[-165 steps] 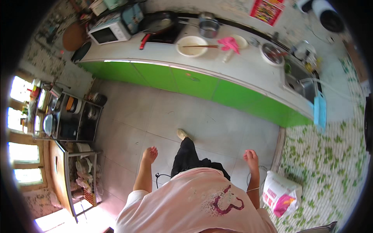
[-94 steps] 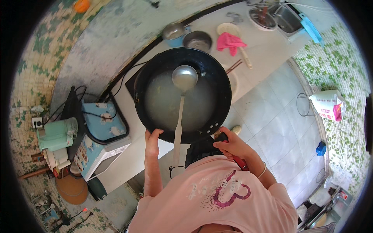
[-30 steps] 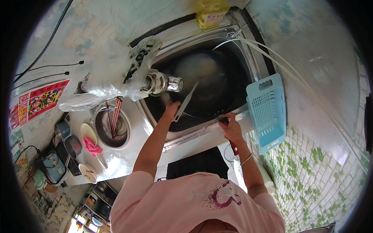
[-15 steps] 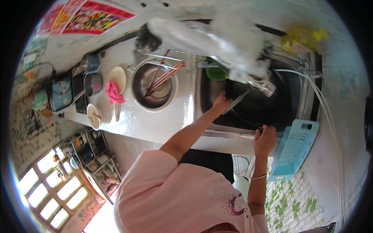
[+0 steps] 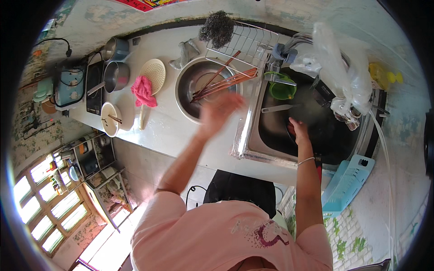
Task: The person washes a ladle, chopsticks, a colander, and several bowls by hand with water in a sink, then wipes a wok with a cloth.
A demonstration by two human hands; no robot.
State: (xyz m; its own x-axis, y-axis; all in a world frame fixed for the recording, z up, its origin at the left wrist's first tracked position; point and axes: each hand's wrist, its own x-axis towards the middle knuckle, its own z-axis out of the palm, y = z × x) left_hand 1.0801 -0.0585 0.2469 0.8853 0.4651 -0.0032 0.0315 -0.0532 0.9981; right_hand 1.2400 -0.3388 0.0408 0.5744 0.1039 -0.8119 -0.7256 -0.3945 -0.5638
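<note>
The black wok [image 5: 323, 142] is sitting in the sink [image 5: 246, 135], its red handle [image 5: 319, 169] jutting past the sink's front edge. A light-blue slotted basket [image 5: 350, 180] is hanging by the front right corner. The right hand [image 5: 298, 128] is curling its fingers at the wok's left rim; whether they are clamping it, I cannot tell. Just beyond that hand, a ladle [image 5: 276, 109] is showing its handle, pointing toward the sink's left edge. The left hand [image 5: 221, 113], blurred, is hovering with fingers stretched out over the near right rim of a steel basin [image 5: 183, 92], which is standing beside the sink on the countertop [image 5: 156, 124]. Brown chopsticks [image 5: 226, 84] are lying across the basin. A green bowl [image 5: 282, 91] is sitting near the sink's far left corner. Farther back, a wire rack [image 5: 244, 43] is standing near the countertop's back edge.
</note>
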